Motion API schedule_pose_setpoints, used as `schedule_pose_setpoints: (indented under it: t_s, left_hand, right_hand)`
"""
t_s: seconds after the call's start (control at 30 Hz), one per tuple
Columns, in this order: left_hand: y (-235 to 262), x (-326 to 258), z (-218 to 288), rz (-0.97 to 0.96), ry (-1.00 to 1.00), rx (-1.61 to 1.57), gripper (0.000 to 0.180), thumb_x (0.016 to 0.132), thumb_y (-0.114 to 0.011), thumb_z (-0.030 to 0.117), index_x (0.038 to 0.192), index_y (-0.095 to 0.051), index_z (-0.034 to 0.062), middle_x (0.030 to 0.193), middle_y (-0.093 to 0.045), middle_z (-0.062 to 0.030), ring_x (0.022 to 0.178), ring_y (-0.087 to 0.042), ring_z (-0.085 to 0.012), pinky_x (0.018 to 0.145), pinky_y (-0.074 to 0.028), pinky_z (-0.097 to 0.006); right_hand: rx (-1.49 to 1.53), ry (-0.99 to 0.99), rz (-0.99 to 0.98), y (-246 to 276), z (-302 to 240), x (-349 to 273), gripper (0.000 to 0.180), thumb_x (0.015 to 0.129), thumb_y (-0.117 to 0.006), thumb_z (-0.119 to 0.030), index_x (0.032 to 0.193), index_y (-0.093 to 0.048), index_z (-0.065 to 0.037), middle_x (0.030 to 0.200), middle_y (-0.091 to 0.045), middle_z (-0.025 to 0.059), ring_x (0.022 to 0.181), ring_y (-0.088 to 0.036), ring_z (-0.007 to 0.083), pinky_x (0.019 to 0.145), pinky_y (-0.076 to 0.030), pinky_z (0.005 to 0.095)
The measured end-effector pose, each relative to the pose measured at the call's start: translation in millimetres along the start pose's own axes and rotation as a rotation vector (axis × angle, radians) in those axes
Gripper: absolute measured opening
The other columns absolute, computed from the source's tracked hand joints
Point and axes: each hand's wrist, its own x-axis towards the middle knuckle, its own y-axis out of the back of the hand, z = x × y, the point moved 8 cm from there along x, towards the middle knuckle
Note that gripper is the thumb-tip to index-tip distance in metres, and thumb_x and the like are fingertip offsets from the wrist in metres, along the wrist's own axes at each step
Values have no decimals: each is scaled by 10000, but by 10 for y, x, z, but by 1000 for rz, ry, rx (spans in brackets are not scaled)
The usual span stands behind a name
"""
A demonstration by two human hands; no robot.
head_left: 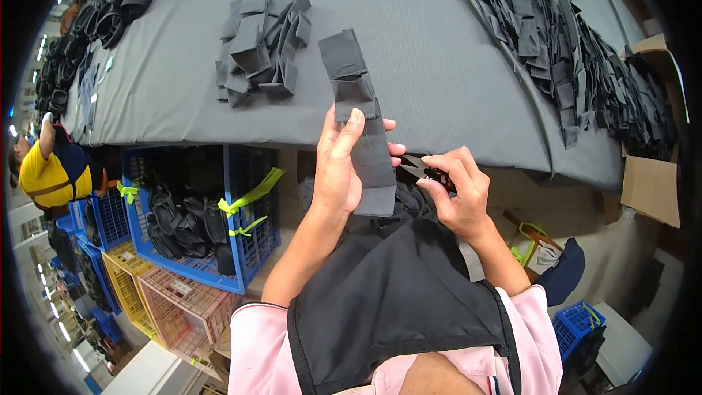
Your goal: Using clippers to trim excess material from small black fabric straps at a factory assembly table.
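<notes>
My left hand point(337, 164) is closed on a dark grey fabric strip point(376, 164), its thumb pressing on a folded, stitched part. The strip's far end reaches over the table edge, and its near end hangs down by my apron. Just to the right, my right hand point(468, 197) grips small thread snips point(415, 168) with black handles. Their pointed blades are apart and aim left, close to the left fingertips. Beyond my hands, a small heap of similar folded strips point(252, 47) lies on the grey cloth-covered table point(409, 36).
Many more strips point(556, 51) spread along the table's right side, by a cardboard box point(649, 189). Dark rolled pieces point(110, 25) lie far left. Below the table edge stands a blue crate point(238, 278) of dark goods. A person in yellow point(47, 168) is at left.
</notes>
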Motion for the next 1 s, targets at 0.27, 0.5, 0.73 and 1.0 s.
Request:
schedule_pose_setpoints:
  t_s: [0.27,0.5,0.73,1.0]
  left_hand:
    - [-50,11,-11,-38,29,27,284,961,-463,317,1111,-424,79,993,-620,-176,730,-672,-270,598,-570,-379]
    - [-31,-4,-39,-38,34,62,274,957,-475,310,1104,-435,82,985,-621,-175,723,-672,-269,592,-569,-386]
    - [-54,1,-69,-65,56,73,253,952,-484,285,1098,-441,84,973,-619,-174,711,-670,-270,581,-567,-409]
    - [-52,-20,-82,-28,127,108,267,946,-495,294,1101,-450,82,964,-615,-172,702,-666,-272,583,-552,-388]
  right_hand:
    - [-148,244,-51,20,-162,125,294,652,-744,-105,914,-615,-73,733,-546,30,565,-518,194,497,-379,301]
    - [-228,347,-129,9,-233,151,269,673,-727,-140,908,-609,-86,723,-505,4,557,-512,156,496,-366,297]
    - [-235,411,-151,-38,-251,108,279,685,-718,-141,937,-610,-91,713,-482,0,550,-509,149,490,-370,293]
    - [-202,381,-44,29,-257,64,241,674,-724,-137,885,-624,-79,693,-511,6,553,-518,154,478,-371,291]
